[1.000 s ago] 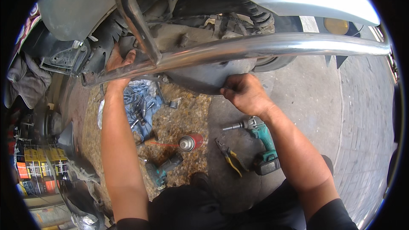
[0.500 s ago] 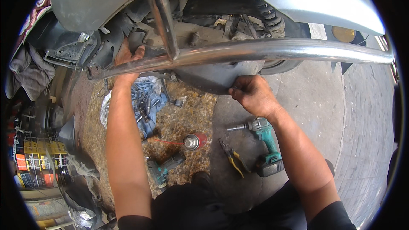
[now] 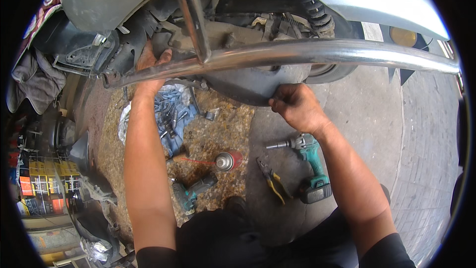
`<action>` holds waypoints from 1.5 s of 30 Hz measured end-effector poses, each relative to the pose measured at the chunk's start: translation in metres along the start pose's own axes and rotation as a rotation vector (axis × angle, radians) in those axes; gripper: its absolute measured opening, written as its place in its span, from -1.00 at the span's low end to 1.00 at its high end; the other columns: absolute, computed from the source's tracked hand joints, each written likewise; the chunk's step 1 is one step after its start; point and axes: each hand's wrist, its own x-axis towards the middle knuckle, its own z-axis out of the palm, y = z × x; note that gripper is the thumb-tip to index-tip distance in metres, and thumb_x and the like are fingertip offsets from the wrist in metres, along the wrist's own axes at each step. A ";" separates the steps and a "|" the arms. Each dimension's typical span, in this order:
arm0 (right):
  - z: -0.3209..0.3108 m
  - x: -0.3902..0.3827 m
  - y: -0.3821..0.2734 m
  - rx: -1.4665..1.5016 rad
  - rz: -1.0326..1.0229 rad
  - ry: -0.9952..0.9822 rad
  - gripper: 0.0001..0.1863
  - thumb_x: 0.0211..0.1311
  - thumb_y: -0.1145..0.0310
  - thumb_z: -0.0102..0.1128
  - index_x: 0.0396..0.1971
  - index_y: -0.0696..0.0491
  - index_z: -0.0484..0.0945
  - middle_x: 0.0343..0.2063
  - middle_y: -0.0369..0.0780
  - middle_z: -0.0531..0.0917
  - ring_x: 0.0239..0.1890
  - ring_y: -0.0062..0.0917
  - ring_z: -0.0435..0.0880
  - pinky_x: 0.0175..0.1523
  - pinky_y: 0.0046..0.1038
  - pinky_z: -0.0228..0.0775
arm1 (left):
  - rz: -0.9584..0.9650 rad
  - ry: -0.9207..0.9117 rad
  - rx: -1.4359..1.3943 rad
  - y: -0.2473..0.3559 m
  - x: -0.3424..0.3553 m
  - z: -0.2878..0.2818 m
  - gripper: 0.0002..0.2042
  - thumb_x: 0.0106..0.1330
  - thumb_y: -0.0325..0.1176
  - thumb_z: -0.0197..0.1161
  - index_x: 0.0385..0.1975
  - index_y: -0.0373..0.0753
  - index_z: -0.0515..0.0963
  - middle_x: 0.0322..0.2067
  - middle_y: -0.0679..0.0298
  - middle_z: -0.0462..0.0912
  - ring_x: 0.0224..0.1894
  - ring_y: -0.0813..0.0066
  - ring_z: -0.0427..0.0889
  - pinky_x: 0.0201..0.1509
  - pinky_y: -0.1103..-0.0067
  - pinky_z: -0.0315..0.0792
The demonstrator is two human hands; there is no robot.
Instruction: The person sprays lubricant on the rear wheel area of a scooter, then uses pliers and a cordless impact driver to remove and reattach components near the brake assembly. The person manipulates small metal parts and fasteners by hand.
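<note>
My right hand (image 3: 300, 107) pinches the lower edge of a dark grey curved cover (image 3: 243, 85) between thumb and bent fingers. This cover sits under a scooter-like vehicle, below a shiny metal guard bar (image 3: 277, 53). My left hand (image 3: 151, 67) reaches up behind the bar's left end. Its thumb and fingers lie on either side of a dark flat part (image 3: 161, 43), and the fingertips are partly hidden. Between my hands, a dusty grey-brown casing (image 3: 230, 33) shows above the bar. A coil spring (image 3: 317, 14) stands at its right.
A teal impact wrench (image 3: 311, 161) and yellow-handled pliers (image 3: 272, 181) lie on the concrete. On the mottled mat are a red spray can (image 3: 228, 161), another teal power tool (image 3: 191, 193) and a blue cloth (image 3: 173, 144) with sockets. Boxes (image 3: 44, 176) fill a shelf at left.
Both hands keep their holds. The view has shifted slightly, and the cover's lower edge with my right hand sits a little higher in the picture.
</note>
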 end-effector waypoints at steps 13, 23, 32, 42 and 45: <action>-0.001 0.003 0.003 0.017 0.033 -0.033 -0.76 0.19 0.24 0.31 -0.38 0.13 0.70 -0.46 -0.04 0.71 -0.28 -0.19 0.71 -0.05 -0.27 0.50 | -0.078 -0.045 0.062 -0.016 -0.056 0.001 -0.50 0.32 -0.26 0.25 0.19 -0.43 0.43 0.09 -0.26 0.55 0.16 -0.25 0.51 0.24 0.21 0.37; 0.002 0.004 0.007 0.129 0.044 -0.020 -0.77 0.22 0.32 0.31 -0.48 0.19 0.65 -0.59 -0.20 0.66 -0.50 -0.59 0.55 -0.28 -0.43 0.42 | -0.282 0.237 0.011 -0.054 -0.109 0.012 -0.62 0.26 -0.33 0.28 0.03 -0.40 0.58 0.01 -0.15 0.64 0.09 -0.15 0.58 0.23 0.22 0.42; 0.002 0.003 0.009 0.194 0.004 -0.034 -0.82 0.34 0.37 0.25 -0.43 0.16 0.63 -0.52 -0.28 0.70 -0.44 -0.65 0.61 -0.25 -0.53 0.49 | -0.361 0.165 -0.063 -0.054 -0.113 0.003 -0.61 0.26 -0.33 0.21 0.05 -0.38 0.58 -0.03 -0.19 0.65 0.09 -0.16 0.58 0.26 0.25 0.39; -0.001 0.002 0.016 0.272 -0.020 -0.069 -0.83 0.39 0.40 0.20 -0.38 0.17 0.60 -0.47 -0.25 0.70 -0.38 -0.62 0.66 -0.21 -0.52 0.54 | -0.395 0.172 -0.175 -0.048 -0.114 -0.005 -0.61 0.25 -0.34 0.17 0.06 -0.34 0.59 -0.05 -0.18 0.66 0.09 -0.15 0.60 0.27 0.27 0.40; -0.005 -0.001 0.011 0.216 -0.004 -0.071 -0.85 0.39 0.40 0.20 -0.35 0.17 0.60 -0.43 -0.24 0.71 -0.36 -0.62 0.67 -0.20 -0.53 0.55 | -0.413 0.192 -0.275 -0.048 -0.115 -0.006 -0.62 0.26 -0.35 0.19 0.05 -0.34 0.60 -0.09 -0.18 0.68 0.04 -0.12 0.64 0.22 0.28 0.44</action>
